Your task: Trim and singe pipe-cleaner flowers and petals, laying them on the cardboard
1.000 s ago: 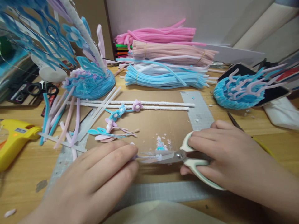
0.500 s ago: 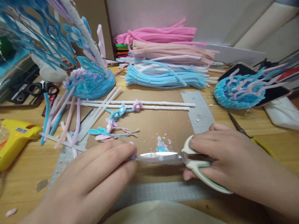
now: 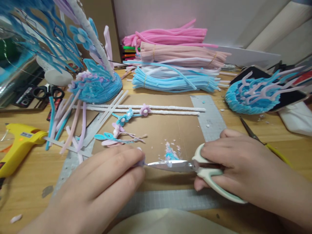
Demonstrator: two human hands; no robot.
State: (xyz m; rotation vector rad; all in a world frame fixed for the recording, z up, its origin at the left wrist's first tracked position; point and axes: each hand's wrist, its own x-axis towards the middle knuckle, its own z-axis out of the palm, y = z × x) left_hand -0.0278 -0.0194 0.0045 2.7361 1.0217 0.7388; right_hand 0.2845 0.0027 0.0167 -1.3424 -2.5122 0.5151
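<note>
My right hand (image 3: 234, 159) grips the pale green handles of a pair of scissors (image 3: 180, 165), whose blades point left and look nearly closed. Pinched in my left hand (image 3: 109, 182) is a small lilac piece of pipe cleaner (image 3: 141, 162), mostly hidden by the fingers. The scissor tips meet its right end. Below the blades lies brown cardboard (image 3: 170, 133) with a little heap of blue and pink fluff clippings (image 3: 172, 152). Beyond my left hand are blue pipe-cleaner flowers (image 3: 124, 117), a lilac flower (image 3: 145, 110) and leaf shapes on thin stems (image 3: 107, 137).
Bundles of blue (image 3: 175, 81), pale pink (image 3: 182, 53) and bright pink pipe cleaners (image 3: 170, 36) lie at the back. A yellow glue gun (image 3: 21, 143) rests at left, near a tall blue pipe-cleaner model (image 3: 99, 89). Right stand a blue fringed piece (image 3: 251, 97) and yellow-handled scissors (image 3: 275, 152).
The scissor blades have come closer together at the lilac piece. The whole view has shifted slightly; both hands keep nearly the same places.
</note>
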